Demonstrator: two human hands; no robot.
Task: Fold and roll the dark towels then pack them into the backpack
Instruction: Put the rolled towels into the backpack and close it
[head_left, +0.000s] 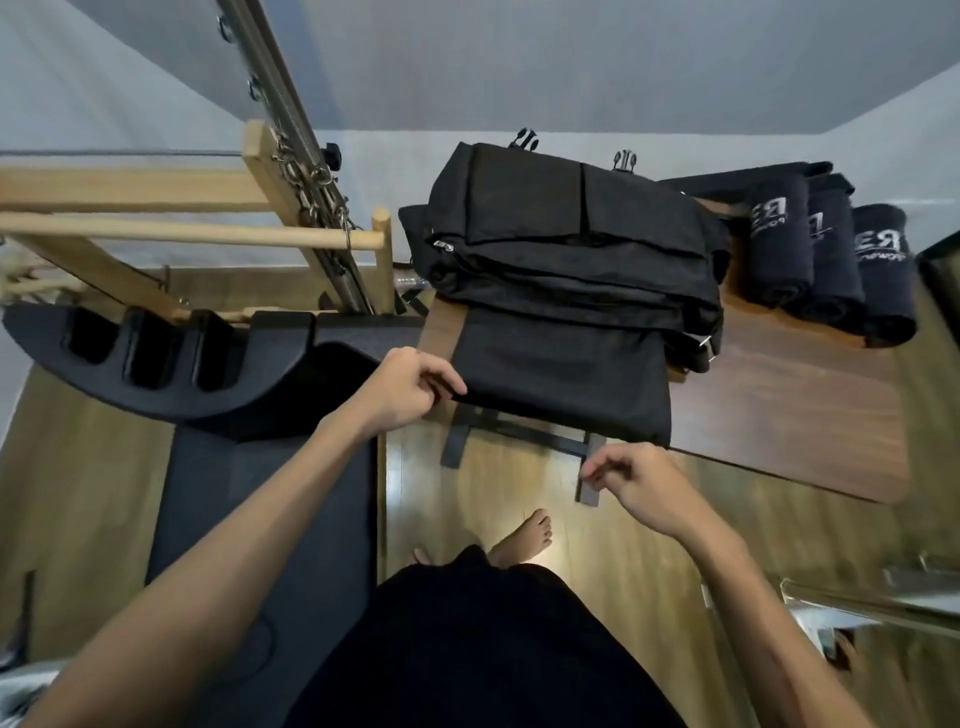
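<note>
A dark towel (561, 374) lies flat on the brown table (789, 415), its near edge hanging at the table's front. My left hand (410, 384) pinches the towel's near left corner. Just off the towel's near right corner, my right hand (634, 478) hovers in the air with fingers curled and nothing in it. Behind the towel the black backpack (566, 234) lies on the table. Three rolled dark towels (831, 260) with white lettering lie side by side at the back right.
A black padded exercise machine (208, 364) with a wooden frame (291, 239) and metal springs stands to the left. Below the table are a wood floor and my bare foot (524, 535). A metal-edged object (883, 603) is at the lower right.
</note>
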